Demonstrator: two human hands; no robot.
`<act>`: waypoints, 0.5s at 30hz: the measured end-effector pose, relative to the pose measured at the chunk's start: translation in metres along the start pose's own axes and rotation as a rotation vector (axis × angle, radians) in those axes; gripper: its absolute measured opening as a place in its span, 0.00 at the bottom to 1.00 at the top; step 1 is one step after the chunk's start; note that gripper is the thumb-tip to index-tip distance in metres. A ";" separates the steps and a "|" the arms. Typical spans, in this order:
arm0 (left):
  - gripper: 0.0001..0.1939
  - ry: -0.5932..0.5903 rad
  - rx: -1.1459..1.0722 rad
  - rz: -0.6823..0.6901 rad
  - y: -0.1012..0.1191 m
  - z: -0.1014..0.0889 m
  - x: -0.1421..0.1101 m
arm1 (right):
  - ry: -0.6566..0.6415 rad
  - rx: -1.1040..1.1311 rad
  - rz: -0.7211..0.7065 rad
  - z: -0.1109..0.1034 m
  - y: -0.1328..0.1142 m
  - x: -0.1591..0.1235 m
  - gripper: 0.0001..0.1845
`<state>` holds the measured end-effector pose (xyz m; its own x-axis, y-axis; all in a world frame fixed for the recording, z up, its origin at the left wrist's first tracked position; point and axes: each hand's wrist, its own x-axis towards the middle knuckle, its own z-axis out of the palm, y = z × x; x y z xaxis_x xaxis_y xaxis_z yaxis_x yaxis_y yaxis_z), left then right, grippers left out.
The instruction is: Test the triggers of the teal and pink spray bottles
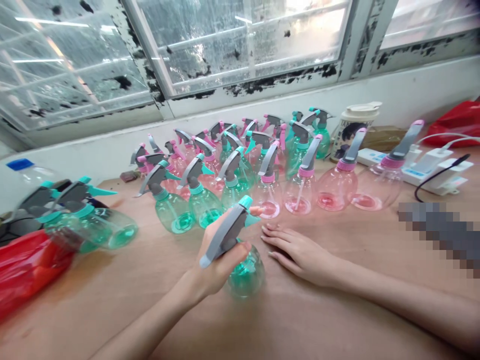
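My left hand (215, 265) is wrapped round the neck of a green spray bottle (247, 275) with a grey and teal trigger head. The bottle is in front of me, its nozzle pointing to the right. My right hand (300, 252) lies flat on the table, fingers stretched out toward the bottle but apart from it. Just beyond stand several green spray bottles (174, 212) and several pink spray bottles (339, 187) in a row, with more behind them.
Green spray bottles (122, 232) and a red plastic bag (30, 270) are at the left. At the right are a white power strip (431, 175), cables and a blurred-out dark object (444, 230). A lidded cup (350, 130) stands near the wall beneath the windows.
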<state>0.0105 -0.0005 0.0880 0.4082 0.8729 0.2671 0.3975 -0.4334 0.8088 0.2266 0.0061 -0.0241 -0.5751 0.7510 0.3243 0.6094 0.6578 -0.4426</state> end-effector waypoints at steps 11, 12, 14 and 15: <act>0.16 0.017 -0.078 0.045 0.006 0.005 0.002 | 0.001 -0.004 -0.011 -0.001 0.000 0.001 0.22; 0.16 0.015 -0.079 0.047 0.007 0.005 0.002 | 0.003 -0.002 -0.011 -0.001 0.000 0.001 0.22; 0.16 0.010 -0.081 0.040 0.009 0.005 0.003 | 0.010 0.008 -0.005 0.000 0.000 0.000 0.22; 0.16 0.009 -0.083 0.036 0.010 0.004 0.003 | 0.014 0.013 -0.002 0.000 0.000 0.000 0.22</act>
<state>0.0192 -0.0033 0.0944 0.4134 0.8591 0.3017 0.3131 -0.4453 0.8389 0.2271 0.0063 -0.0240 -0.5681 0.7508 0.3368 0.6011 0.6582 -0.4532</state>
